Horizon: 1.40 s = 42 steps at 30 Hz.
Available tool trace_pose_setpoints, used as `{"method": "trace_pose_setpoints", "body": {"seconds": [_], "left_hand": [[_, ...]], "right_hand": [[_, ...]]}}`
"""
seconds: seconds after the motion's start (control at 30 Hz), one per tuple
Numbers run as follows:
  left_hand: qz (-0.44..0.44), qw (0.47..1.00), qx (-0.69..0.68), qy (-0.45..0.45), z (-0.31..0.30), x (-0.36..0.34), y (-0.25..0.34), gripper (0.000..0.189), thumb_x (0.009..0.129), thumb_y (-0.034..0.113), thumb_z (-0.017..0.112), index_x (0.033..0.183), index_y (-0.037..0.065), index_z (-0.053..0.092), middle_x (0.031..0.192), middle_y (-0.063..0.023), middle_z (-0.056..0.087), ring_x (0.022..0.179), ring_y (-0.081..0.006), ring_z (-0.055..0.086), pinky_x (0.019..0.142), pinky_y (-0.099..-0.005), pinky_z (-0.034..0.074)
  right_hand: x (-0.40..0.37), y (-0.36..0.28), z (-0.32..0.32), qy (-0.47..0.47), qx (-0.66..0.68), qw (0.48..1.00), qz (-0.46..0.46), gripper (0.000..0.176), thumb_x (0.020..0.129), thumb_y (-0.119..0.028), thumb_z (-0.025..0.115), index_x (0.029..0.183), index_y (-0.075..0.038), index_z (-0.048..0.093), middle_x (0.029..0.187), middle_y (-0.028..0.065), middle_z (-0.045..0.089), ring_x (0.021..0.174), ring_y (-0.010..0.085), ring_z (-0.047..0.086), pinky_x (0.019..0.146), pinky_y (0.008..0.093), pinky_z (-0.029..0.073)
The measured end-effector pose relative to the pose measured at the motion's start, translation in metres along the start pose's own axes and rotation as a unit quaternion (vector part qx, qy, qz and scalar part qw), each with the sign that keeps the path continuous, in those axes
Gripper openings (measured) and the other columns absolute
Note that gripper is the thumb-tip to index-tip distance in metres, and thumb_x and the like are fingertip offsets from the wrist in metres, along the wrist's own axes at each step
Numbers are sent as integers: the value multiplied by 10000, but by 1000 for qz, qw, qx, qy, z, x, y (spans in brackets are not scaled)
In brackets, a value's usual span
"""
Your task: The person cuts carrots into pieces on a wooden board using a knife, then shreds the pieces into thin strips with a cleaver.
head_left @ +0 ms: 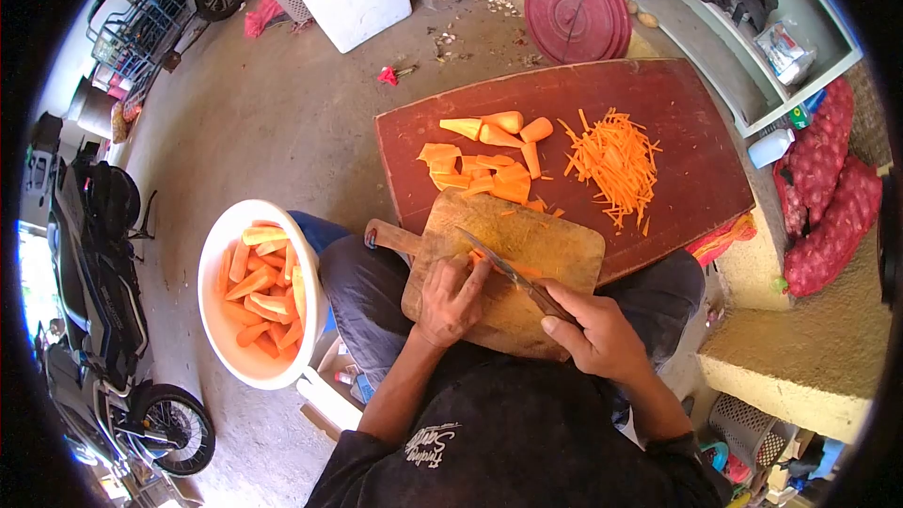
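Observation:
My right hand (597, 334) is wrapped round the wooden handle of a knife (514, 273), whose blade points up and left across a wooden cutting board (560, 235). Beside the blade, my left hand (451, 296) has its fingers bent down on a piece of carrot (478, 255), most of it hidden. Beyond the board, on a dark red table (691, 169), lie a heap of carrot strips (611, 165), a group of carrot slabs (508, 181) and several peeled carrot chunks (499, 136).
To the left, a white tub (214, 320) holds many peeled carrots (268, 292). A motorcycle (103, 292) stands at far left. Red mesh sacks (832, 216) lean at right, below a shelf unit (752, 66). A white box (362, 5) and a round red lid (576, 11) are behind.

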<state>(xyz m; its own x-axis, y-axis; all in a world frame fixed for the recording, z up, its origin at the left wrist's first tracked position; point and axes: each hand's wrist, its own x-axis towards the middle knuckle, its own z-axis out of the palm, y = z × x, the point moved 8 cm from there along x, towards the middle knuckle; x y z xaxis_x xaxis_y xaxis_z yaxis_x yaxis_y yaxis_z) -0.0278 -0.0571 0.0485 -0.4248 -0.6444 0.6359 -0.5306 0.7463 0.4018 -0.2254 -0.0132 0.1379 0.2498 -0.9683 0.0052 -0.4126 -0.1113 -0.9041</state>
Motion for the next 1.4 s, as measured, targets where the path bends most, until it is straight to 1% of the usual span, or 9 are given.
{"method": "trace_pose_setpoints", "body": {"seconds": [0.1,0.4,0.5,0.7,0.8,0.9,1.0,1.1,1.4], "left_hand": [[3,1000,-2,3,-1,2,1,727,714,-66,690,1431,53,693,1201,-188,626,969,-383,666,847,-491,581],[12,1000,-6,13,-1,3,1,731,716,-61,692,1439,48,691,1188,-185,631,957,-375,666,863,-503,573],[11,1000,-6,15,-2,3,2,731,719,-62,691,1442,47,691,1174,-178,635,951,-369,664,861,-503,570],[5,1000,-13,11,-1,2,0,721,726,-63,694,1439,42,692,1171,-171,640,944,-365,658,864,-500,568],[5,1000,-10,14,-1,2,0,725,721,-65,696,1439,39,693,1167,-170,642,943,-363,657,863,-497,566],[5,1000,-10,12,-2,5,2,734,716,-66,696,1442,39,694,1165,-172,641,941,-362,657,865,-502,564],[4,1000,-10,7,-3,5,2,739,713,-62,696,1445,39,693,1164,-174,641,942,-363,659,873,-511,564],[6,1000,-10,7,-2,4,1,737,713,-57,696,1444,39,694,1164,-176,642,947,-366,663,883,-518,566],[8,1000,-7,12,-1,2,0,747,693,-47,691,1437,27,694,1159,-180,638,938,-367,660,878,-520,563]], "right_hand": [[-1,1,-4,0,-11,1000,10,462,1053,-128,676,1462,78,616,1120,248,771,1004,296,790,903,365,580],[-2,6,-5,4,4,1000,-2,453,1050,-124,686,1446,88,627,1119,238,777,1006,298,789,915,365,584],[0,2,-13,24,1,1000,-16,450,1054,-114,683,1448,94,623,1112,224,778,990,270,784,911,352,582],[4,8,-7,-11,16,1000,5,451,1053,-98,683,1451,104,617,1095,212,761,989,228,763,893,346,569],[5,8,-6,-16,14,1000,6,456,1054,-102,679,1453,107,612,1097,218,763,987,242,771,890,359,571],[7,1,-6,-7,-14,999,-41,468,1055,-118,680,1458,107,608,1102,229,769,976,275,782,892,367,578],[6,1,-6,-1,-26,998,-65,474,1053,-135,686,1454,106,614,1123,241,775,990,306,790,902,376,584],[2,5,-8,-6,12,1000,0,478,1050,-148,697,1450,103,622,1144,247,775,1022,303,791,918,372,585],[6,4,-8,-4,17,1000,-14,470,1052,-139,699,1447,104,627,1110,226,777,991,274,786,905,358,581]]}}
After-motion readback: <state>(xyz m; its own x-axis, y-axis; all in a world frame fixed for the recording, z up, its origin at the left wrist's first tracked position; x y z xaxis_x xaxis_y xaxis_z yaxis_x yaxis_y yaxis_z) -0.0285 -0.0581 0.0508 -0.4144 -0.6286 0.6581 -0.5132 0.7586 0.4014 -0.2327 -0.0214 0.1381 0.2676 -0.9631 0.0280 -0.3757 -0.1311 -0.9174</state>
